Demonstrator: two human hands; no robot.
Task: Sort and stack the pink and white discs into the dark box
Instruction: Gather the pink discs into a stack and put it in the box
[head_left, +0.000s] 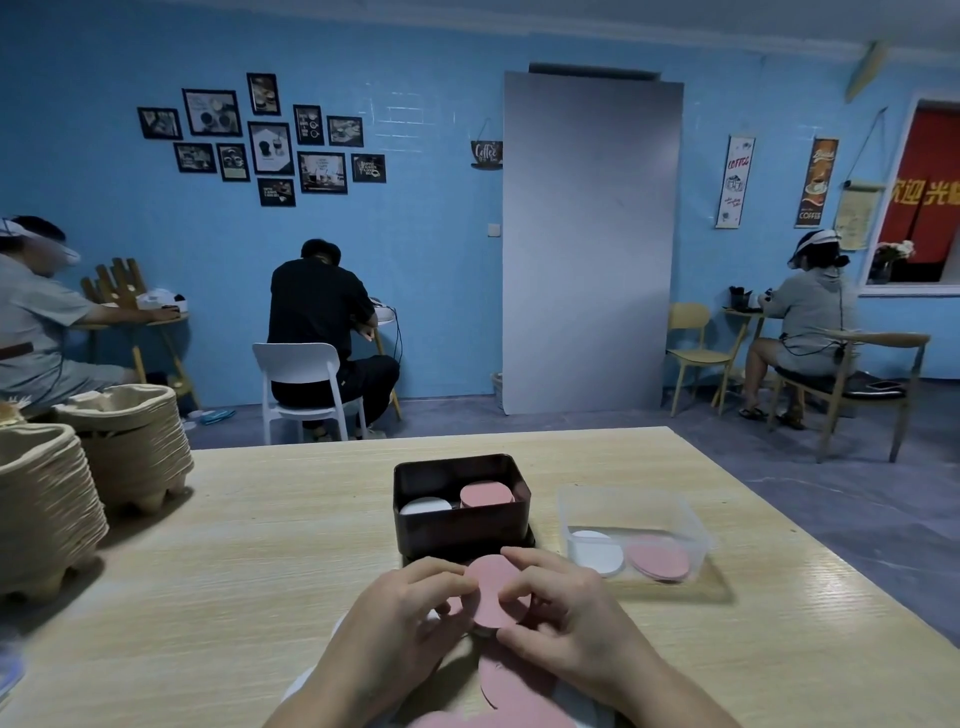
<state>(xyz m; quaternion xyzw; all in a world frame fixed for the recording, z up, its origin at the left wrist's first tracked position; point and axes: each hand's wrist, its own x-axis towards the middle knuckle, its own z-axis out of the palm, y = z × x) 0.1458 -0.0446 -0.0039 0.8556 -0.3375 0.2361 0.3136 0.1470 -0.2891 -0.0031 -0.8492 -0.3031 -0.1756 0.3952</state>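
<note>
- Judged the task partly done: found a white stack (425, 505) and a pink stack (485, 493) already standing side by side inside the dark box (462, 535), white at left, pink at right, with the pink one rising higher.
- Judged more sorting outstanding: saw loose pink discs (511, 680) lying overlapped on the table (260, 545) beneath the hands and nearer the camera, plus further discs in the clear tub (691, 519).
- Located the pink disc (491, 592) in hand just in front of the dark box, raised off the table and tilted.
- Found the left hand (400, 618) pinching the left edge of that disc with curled fingertips.
- Found the right hand (566, 618) pinching the right edge in the same manner.
- Recorded the clear tub just right of the dark box, holding white discs (597, 551) at left and pink discs (658, 558) at right, both piles low on its floor.
- Could not identify the white edges showing under the wrists: too hidden to tell.
- Noted two stacks of pulp trays (47, 499) at the left end of the table, well apart from the work.
</note>
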